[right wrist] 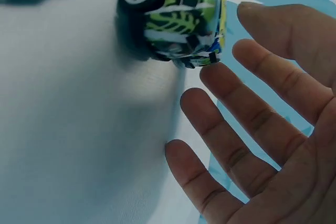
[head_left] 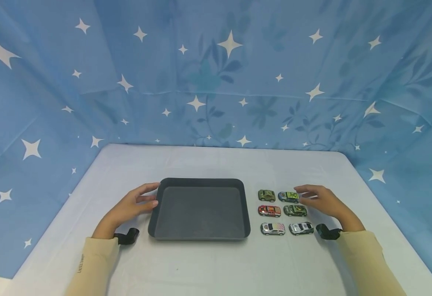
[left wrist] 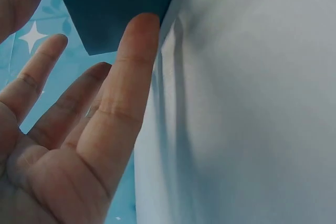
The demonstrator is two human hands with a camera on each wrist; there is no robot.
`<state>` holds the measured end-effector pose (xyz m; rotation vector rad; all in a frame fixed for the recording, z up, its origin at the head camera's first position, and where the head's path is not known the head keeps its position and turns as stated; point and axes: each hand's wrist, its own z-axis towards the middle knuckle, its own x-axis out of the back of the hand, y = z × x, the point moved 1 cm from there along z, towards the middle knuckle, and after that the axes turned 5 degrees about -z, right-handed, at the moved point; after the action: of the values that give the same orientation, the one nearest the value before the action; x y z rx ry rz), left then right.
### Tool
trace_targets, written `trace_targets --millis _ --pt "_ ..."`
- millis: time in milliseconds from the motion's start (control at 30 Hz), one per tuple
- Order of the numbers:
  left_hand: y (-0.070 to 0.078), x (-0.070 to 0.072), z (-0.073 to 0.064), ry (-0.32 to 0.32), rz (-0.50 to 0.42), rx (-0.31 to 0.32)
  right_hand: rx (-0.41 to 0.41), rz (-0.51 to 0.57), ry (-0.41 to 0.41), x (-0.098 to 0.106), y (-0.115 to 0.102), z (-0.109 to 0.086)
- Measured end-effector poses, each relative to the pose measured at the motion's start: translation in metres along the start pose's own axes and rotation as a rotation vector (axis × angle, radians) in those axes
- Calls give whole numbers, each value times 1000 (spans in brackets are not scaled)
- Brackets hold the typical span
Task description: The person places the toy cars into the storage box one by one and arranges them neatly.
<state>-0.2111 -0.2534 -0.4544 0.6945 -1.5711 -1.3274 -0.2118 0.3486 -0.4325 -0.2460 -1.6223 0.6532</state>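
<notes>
A dark grey rectangular tray (head_left: 203, 213) lies on the white table. My left hand (head_left: 131, 207) is at its left side, fingers loosely extended and the tips at the rim; contact is hard to tell. In the left wrist view the tray's wall (left wrist: 105, 14) rises beyond the fingers. Right of the tray, toy cars stand in two columns: olive (head_left: 266, 195), blue-green (head_left: 288, 197), red (head_left: 269, 211), camouflage (head_left: 295, 211), white (head_left: 272, 228) and silver (head_left: 301, 228). Beside the blue-green and camouflage cars hovers my right hand (head_left: 323, 200), fingers spread and relaxed, gripping nothing.
A white cloth covers the table (head_left: 208, 267). Behind it and along both sides hangs a blue curtain (head_left: 216, 82) with white stars and leaves. Each wrist wears a small black camera, the left one (head_left: 129, 236) near the tray's corner, the right one (head_left: 327, 232) near the silver car.
</notes>
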Motion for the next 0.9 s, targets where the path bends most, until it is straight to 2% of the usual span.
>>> trace_targets --millis 200,467,900 --pt "-2 -2 5 5 11 11 29 -19 -25 1 0 7" --pt "-2 -4 6 5 71 50 74 -31 -60 1 -3 19" --pt "-4 -4 3 -40 -10 96 19 -58 -95 -1 -4 28"
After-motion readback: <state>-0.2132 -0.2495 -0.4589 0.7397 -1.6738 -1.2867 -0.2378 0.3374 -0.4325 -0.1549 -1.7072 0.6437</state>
